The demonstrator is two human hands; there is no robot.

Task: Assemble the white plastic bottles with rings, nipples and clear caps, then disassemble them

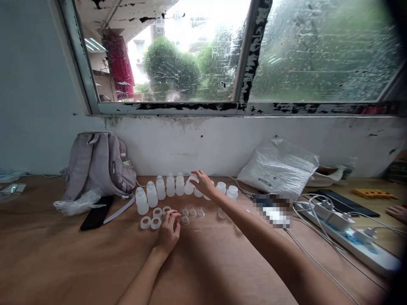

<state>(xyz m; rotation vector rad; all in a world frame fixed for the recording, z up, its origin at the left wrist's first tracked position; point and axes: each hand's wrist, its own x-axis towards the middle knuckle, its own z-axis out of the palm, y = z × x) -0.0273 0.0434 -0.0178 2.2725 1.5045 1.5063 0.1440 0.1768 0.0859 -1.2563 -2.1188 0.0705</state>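
Several small white plastic bottles (161, 187) stand in a curved row on the brown table (63, 258). In front of them lie white rings (151, 222) and small clear nipple-like parts (192, 212). My left hand (169, 232) rests on the table with fingers curled, its fingertips touching a ring and next to a clear part; whether it holds one is hidden. My right hand (203, 183) reaches out to the far bottles, fingers spread, touching one in the row.
A grey backpack (98, 165) leans on the wall at left, with a black phone (97, 212) and a plastic bag beside it. A white packet (280, 167), a power strip (346, 239) with cables and another person's hand (397, 212) are at right.
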